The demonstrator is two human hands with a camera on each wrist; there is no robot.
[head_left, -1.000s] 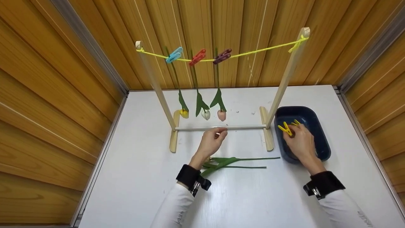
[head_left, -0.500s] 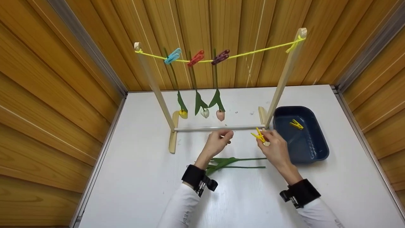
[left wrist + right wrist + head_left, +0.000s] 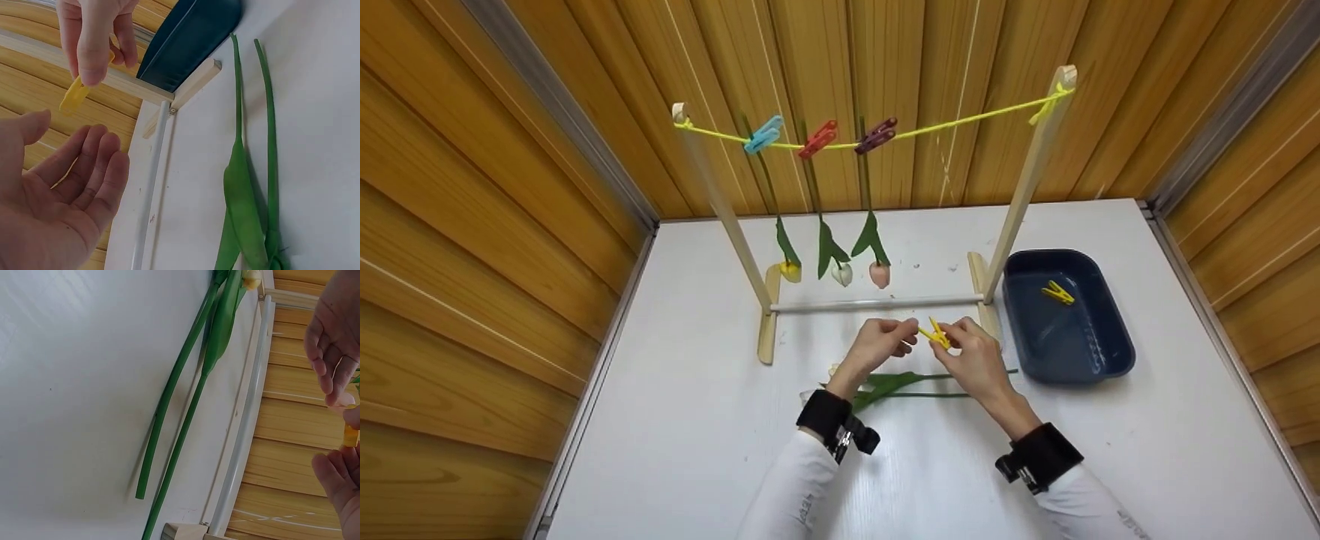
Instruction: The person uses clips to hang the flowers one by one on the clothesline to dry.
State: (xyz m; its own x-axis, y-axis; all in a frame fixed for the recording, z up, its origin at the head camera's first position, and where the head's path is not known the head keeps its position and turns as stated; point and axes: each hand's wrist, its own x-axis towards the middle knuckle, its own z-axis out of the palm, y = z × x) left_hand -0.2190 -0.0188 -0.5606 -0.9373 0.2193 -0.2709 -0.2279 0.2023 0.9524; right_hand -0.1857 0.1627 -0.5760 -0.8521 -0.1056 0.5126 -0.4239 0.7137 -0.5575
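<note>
My right hand [image 3: 976, 364] pinches a yellow clothespin [image 3: 936, 333] between thumb and fingers, over the white table. Just left of it is my left hand [image 3: 876, 346], its fingers loosely bent and, in the left wrist view, a gap between its thumb and fingers with nothing held. The free end of the clothespin [image 3: 74, 97] points toward that gap. Beneath both hands lie two artificial tulips, their green leaves [image 3: 894, 384] and stems side by side; my left wrist partly hides their blooms.
A wooden stand carries a yellow cord [image 3: 971, 118]. From it hang yellow [image 3: 790, 271], white [image 3: 842, 274] and pink [image 3: 879, 275] tulips, heads down, under blue, red and purple clothespins. At right, a dark blue basin [image 3: 1046, 352] holds another yellow clothespin [image 3: 1058, 292].
My right hand has come out of the basin and moved left with the yellow clothespin, close to my left hand. My left hand has shifted slightly right and nearer to me.
</note>
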